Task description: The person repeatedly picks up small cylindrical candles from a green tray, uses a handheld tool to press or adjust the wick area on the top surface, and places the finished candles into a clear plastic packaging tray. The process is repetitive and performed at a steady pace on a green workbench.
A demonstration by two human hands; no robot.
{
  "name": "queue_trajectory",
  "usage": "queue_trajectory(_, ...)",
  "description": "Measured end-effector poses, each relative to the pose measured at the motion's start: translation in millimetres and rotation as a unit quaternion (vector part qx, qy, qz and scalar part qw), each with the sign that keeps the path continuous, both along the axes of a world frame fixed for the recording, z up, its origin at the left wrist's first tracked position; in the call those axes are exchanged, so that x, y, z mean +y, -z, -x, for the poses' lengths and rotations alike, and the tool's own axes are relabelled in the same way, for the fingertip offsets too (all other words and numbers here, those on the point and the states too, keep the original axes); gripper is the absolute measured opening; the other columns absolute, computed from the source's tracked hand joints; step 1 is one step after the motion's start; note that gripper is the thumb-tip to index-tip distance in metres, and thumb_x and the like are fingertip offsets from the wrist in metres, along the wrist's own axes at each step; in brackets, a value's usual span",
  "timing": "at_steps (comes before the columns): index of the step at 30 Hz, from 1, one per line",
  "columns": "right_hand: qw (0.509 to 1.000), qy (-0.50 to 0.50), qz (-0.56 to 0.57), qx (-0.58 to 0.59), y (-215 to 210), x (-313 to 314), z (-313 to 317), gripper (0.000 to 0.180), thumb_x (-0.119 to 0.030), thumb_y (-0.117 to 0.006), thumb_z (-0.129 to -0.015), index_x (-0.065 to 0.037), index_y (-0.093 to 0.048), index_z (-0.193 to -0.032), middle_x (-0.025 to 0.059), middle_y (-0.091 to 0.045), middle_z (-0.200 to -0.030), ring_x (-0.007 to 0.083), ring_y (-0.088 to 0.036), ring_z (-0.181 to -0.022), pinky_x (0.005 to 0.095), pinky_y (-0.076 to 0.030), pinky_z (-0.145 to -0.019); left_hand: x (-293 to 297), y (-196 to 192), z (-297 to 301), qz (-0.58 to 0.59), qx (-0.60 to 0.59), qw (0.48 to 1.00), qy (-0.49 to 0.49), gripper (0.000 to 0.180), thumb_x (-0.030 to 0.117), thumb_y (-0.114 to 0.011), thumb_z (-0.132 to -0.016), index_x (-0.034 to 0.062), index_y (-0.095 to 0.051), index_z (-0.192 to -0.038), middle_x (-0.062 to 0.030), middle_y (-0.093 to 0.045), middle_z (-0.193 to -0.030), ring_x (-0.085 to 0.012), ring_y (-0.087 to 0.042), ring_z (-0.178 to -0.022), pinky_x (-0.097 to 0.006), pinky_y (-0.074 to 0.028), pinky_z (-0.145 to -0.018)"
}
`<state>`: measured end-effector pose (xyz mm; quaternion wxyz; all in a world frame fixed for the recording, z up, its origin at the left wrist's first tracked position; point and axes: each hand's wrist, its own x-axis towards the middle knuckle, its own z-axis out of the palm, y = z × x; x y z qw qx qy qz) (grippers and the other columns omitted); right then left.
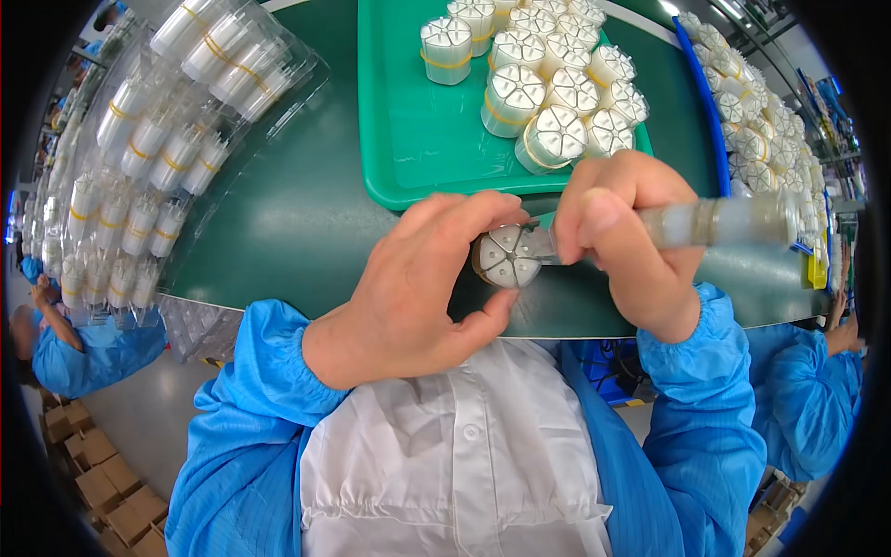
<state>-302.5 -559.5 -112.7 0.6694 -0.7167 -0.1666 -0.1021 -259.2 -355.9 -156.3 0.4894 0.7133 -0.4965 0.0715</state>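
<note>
My left hand curls its fingers and thumb around a round bundle of white wedge-shaped pieces, its segmented end facing up. In my right hand is a tool with a thick, tape-wrapped grey-and-white handle, pointing right. Its thin flat blade reaches the right side of the bundle's top; whether its tip is between the pieces or only against them I cannot tell. Just beyond my hands, a green tray carries several similar bundles standing upright, bound with yellow rubber bands.
Clear plastic trays of banded white bundles are stacked on the left. A blue-edged bin full of bundles stands at the right. People in blue sleeves work at left and right. Cardboard boxes sit on the floor.
</note>
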Motion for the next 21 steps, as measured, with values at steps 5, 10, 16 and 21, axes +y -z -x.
queue_trajectory(5,0.999,-0.009,-0.029,0.014,2,0,-1,0.025,-0.006,-0.058,-0.096,-0.005,-0.052,-0.072,0.0014,-0.055,-0.065,0.0057,-0.045,-0.058,0.0256,-0.036,-0.051,4,-4,2,-0.076,-0.002,0.996,-0.056,0.075,0.001,-0.078,-0.069,-0.0023,-0.044,-0.135,-0.0175,-0.065,-0.116,-0.0277,-0.06,-0.095,-0.036,-0.048,-0.081)
queue_trajectory(10,0.996,0.005,-0.078,0.037,-10,0,4,0.025,-0.007,-0.059,-0.095,-0.004,-0.051,-0.072,0.0009,-0.055,-0.065,0.0057,-0.044,-0.059,0.0258,-0.035,-0.052,2,0,1,-0.02,0.009,1.0,-0.001,0.074,0.0,-0.077,-0.069,-0.0015,-0.044,-0.135,-0.0162,-0.063,-0.119,-0.0281,-0.06,-0.093,-0.036,-0.048,-0.079)
queue_trajectory(16,0.999,-0.017,0.027,-0.03,3,-5,-4,0.025,-0.007,-0.058,-0.096,-0.005,-0.051,-0.071,0.0017,-0.057,-0.066,0.006,-0.046,-0.059,0.0253,-0.037,-0.052,1,-1,2,-0.042,0.041,0.998,0.0,0.067,0.003,-0.077,-0.07,-0.0004,-0.048,-0.131,-0.0151,-0.062,-0.121,-0.0307,-0.061,-0.097,-0.038,-0.049,-0.083)
queue_trajectory(21,0.997,-0.013,-0.055,0.044,1,-1,-2,0.024,-0.009,-0.056,-0.097,-0.005,-0.05,-0.073,0.004,-0.059,-0.068,0.0067,-0.046,-0.059,0.0244,-0.036,-0.051,5,-6,1,-0.078,0.031,0.996,0.003,0.057,0.009,-0.079,-0.075,0.0009,-0.054,-0.126,-0.0159,-0.062,-0.12,-0.0332,-0.061,-0.103,-0.04,-0.048,-0.087)
